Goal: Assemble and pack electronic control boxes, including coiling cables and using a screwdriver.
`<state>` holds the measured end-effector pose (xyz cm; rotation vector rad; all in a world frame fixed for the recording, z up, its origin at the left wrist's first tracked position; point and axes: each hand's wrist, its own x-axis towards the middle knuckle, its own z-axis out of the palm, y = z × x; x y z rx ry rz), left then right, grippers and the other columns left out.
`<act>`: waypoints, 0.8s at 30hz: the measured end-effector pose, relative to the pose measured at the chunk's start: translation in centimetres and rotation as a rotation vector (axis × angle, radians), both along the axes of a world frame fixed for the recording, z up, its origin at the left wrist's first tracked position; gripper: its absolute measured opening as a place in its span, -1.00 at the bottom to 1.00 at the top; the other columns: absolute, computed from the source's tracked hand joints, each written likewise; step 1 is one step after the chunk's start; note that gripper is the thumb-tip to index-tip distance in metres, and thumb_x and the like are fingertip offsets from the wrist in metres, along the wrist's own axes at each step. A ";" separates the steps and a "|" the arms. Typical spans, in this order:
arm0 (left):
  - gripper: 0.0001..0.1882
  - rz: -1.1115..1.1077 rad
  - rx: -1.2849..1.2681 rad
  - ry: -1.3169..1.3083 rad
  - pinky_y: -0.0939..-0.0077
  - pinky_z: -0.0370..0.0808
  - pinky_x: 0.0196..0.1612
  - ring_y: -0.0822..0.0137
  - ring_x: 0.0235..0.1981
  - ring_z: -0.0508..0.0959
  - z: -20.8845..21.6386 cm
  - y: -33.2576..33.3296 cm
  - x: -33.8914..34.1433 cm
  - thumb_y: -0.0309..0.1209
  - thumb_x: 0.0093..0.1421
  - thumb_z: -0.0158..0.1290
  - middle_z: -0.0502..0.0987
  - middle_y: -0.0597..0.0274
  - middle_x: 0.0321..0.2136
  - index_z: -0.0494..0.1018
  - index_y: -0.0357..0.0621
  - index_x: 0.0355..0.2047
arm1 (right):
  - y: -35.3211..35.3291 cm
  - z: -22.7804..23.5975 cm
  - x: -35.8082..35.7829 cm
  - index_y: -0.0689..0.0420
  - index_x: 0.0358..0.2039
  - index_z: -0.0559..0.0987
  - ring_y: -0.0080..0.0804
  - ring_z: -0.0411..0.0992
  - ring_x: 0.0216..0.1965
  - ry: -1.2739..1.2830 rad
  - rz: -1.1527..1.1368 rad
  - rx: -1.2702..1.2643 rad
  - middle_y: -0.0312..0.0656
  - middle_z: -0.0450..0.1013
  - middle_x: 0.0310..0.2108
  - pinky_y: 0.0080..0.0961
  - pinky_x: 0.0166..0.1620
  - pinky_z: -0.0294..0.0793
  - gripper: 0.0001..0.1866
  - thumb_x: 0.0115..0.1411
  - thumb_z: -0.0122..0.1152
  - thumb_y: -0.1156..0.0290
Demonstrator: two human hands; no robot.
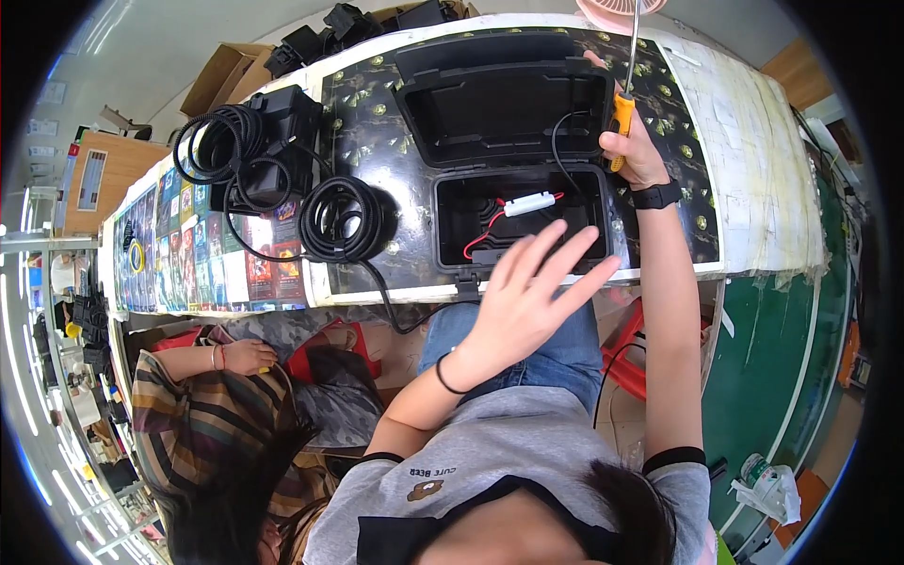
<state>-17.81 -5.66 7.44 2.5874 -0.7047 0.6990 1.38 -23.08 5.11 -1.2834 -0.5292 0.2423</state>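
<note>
A black plastic box (pixel 450 212) sits on the table with its lid (pixel 504 113) swung back away from me. Inside it lies a small white module (pixel 529 204) with red wires, and a thin black cable (pixel 557 155) runs from the lid side down into the box. My left hand (pixel 523 292), fingers spread and empty, hovers over the box's front edge. At the lid's right edge my right hand (pixel 636 151) is closed round a screwdriver (pixel 623 118) with a yellow handle; its metal shaft points away from me. Some of the right fingers are hidden behind the lid.
Coiled black cable (pixel 341 221) lies left of the box, beside another black case (pixel 292 118) with more coils. Cardboard boxes (pixel 226 80) and a pink fan (pixel 617 11) stand at the far side. Another person's hand (pixel 250 356) rests below the table at left; a red stool (pixel 626 363) is underneath.
</note>
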 end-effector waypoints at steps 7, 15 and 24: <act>-0.33 0.276 -0.730 0.041 0.17 0.22 0.23 0.07 0.22 0.29 0.9 8.9 2.9 -0.52 0.10 0.13 0.29 0.01 0.19 0.20 -0.14 0.25 | -0.7 -1.3 0.8 -0.03 0.37 0.12 -0.81 0.32 -0.31 -0.176 -0.065 -0.007 -0.32 0.20 0.26 -0.89 -0.51 0.18 0.13 -0.23 0.48 0.10; -0.30 0.025 -0.937 0.178 0.33 0.26 0.22 0.18 0.23 0.27 0.0 11.3 5.1 -0.60 0.10 0.16 0.16 0.08 0.26 0.18 -0.15 0.25 | -1.0 -1.0 -0.2 -0.05 0.36 0.14 -0.60 0.27 0.18 -0.296 0.166 -0.033 -0.25 0.19 0.30 -0.83 -0.34 0.37 0.16 -0.29 0.59 0.39; -0.41 0.289 -0.471 -0.183 0.51 0.41 0.07 0.30 0.08 0.40 -0.5 10.6 3.5 -0.73 0.06 0.12 0.36 0.08 0.09 0.27 -0.24 0.13 | -1.1 -2.1 -0.1 0.05 0.24 0.31 -0.58 0.38 -0.06 -0.086 0.232 0.072 -0.32 0.39 0.06 -0.61 0.09 0.31 0.07 -0.38 0.63 0.35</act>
